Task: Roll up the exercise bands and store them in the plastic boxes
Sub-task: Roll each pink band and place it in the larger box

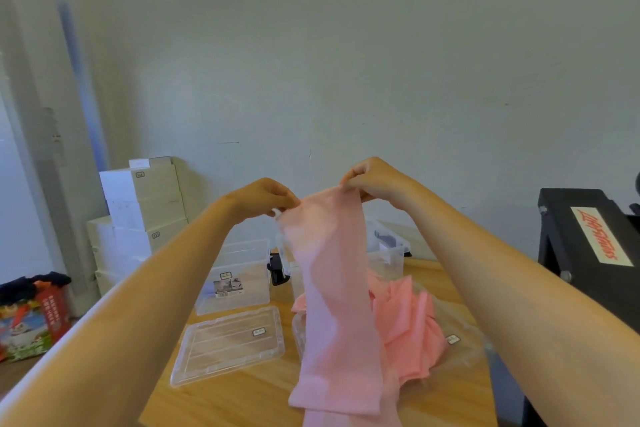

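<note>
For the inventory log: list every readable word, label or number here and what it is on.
No text reads clearly.
Sticker on the black machine: red script, tilted, not legible.
Tags on the stacked white boxes: too small.
Stickers on the clear lid and clear box: blurred.
Print on the colourful bag: blurred.

I counted two hands, my left hand (pixel 266 198) and right hand (pixel 367 181), pinching one pink exercise band (pixel 332 288). There was one heap (pixel 412 329) of further bands, too tangled to count. I saw two clear plastic boxes, a near box (pixel 239 274) and a far box (pixel 391 250). There were two flat lids, a bare lid (pixel 227 345) and a covered lid (pixel 467 350). I also counted at least four white cartons (pixel 145 211), one black machine (pixel 588 246) and one printed bag (pixel 31 319).
</note>
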The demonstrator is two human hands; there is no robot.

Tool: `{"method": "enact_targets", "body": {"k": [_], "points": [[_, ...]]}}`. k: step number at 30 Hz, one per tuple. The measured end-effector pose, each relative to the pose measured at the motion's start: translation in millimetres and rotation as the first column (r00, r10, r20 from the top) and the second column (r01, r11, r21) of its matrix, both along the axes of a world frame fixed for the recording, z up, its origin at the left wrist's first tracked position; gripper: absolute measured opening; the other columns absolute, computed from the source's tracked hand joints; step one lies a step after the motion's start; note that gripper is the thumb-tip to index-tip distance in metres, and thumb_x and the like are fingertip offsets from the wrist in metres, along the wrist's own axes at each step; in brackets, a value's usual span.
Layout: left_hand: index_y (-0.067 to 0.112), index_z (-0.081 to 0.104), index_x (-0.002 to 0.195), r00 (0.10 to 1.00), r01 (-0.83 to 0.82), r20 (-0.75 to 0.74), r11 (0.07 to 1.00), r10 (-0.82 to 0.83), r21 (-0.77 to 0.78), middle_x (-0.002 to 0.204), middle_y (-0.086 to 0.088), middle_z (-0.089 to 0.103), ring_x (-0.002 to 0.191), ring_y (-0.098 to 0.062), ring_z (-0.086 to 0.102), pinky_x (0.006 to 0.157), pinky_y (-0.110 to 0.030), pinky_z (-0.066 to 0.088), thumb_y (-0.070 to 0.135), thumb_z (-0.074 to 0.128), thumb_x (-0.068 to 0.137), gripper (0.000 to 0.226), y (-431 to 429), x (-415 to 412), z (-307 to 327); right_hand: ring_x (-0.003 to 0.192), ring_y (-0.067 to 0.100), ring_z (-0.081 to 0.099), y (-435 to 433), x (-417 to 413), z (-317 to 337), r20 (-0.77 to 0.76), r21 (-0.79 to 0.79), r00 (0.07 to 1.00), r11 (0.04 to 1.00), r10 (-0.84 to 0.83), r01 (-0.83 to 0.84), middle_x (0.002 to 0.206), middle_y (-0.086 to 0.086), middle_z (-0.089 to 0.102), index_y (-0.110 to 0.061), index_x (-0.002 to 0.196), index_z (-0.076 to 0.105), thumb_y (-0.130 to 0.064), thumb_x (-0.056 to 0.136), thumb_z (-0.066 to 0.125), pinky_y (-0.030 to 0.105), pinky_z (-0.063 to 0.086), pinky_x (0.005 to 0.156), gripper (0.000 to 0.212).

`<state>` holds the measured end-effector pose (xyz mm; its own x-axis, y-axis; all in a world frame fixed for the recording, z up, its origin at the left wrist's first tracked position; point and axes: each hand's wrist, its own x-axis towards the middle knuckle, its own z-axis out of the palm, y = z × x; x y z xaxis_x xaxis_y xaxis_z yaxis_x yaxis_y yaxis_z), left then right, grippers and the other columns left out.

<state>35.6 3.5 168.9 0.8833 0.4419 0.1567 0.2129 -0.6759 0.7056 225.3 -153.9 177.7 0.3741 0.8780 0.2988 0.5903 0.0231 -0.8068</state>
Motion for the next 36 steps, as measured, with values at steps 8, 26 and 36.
{"method": "enact_targets", "body": {"k": [8,26,36], "points": [[0.022,0.077,0.077,0.999,0.047,-0.002,0.997,-0.047,-0.060,0.089,0.007,0.073,0.096,-0.011,0.062,0.103,-0.031,0.036,0.032,0.075,0.067,0.014,0.4,-1.8,7.2,0.081,0.020,0.066,-1.8,0.7,-1.9,0.047,-0.039,0.999,0.999,0.028,-0.026,0.084,0.006,0.068,-0.003,0.089,0.071,-0.009,0.083,0.064,0.026,0.056,0.077,0.011],[0.010,0.076,0.098,0.917,0.149,-0.287,0.906,-0.277,-0.397,0.099,-0.007,0.072,0.089,-0.015,0.068,0.080,-0.023,0.053,0.019,0.080,0.073,0.027,24.8,2.3,-24.1,0.057,0.009,0.062,8.0,18.3,-50.3,-0.087,-0.354,0.978,0.912,0.188,-0.207,0.072,0.000,0.065,-0.013,0.087,0.065,-0.008,0.090,0.063,0.020,0.053,0.058,0.006],[0.014,0.072,0.081,0.905,-0.377,0.342,0.853,0.255,0.362,0.084,-0.002,0.070,0.087,-0.021,0.064,0.079,-0.028,0.050,0.004,0.066,0.085,0.012,41.8,47.6,-23.2,0.089,0.022,0.060,57.6,18.2,-47.8,0.383,0.161,0.865,0.945,-0.324,0.283,0.097,0.005,0.066,-0.013,0.093,0.066,-0.013,0.090,0.054,0.030,0.047,0.075,0.012]]}}
